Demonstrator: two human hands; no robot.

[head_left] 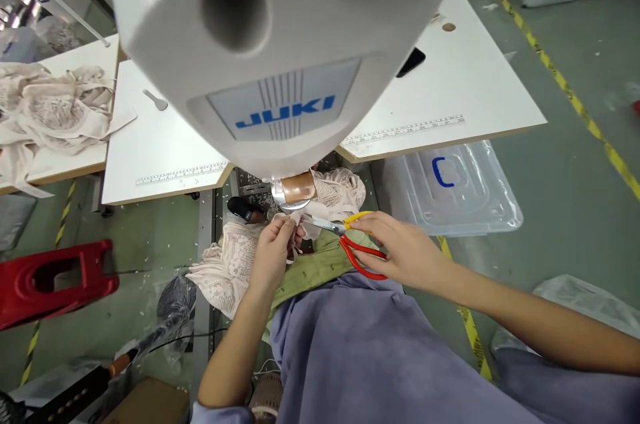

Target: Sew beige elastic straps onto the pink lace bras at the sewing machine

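My right hand point(403, 249) grips a pair of scissors point(361, 249) with one red and one yellow handle loop. The blades point left and reach the pale fabric by my left fingers. With fingers pinched together, my left hand point(277, 242) holds a bit of pale beige lace fabric point(237, 257). More of that lace lies over my lap and below the machine. Directly above my hands is the copper-coloured and metal end of the white JUKI sewing machine point(285, 107). A green cloth point(313, 274) lies across my lap beneath the scissors.
White worktops flank the machine; a phone point(412, 63) lies on the right worktop point(480, 71). Beige lace garments point(55, 107) are heaped at left. A lidded clear plastic box point(450, 191) stands right of my lap. A red plastic stool point(55, 281) is on the floor at left.
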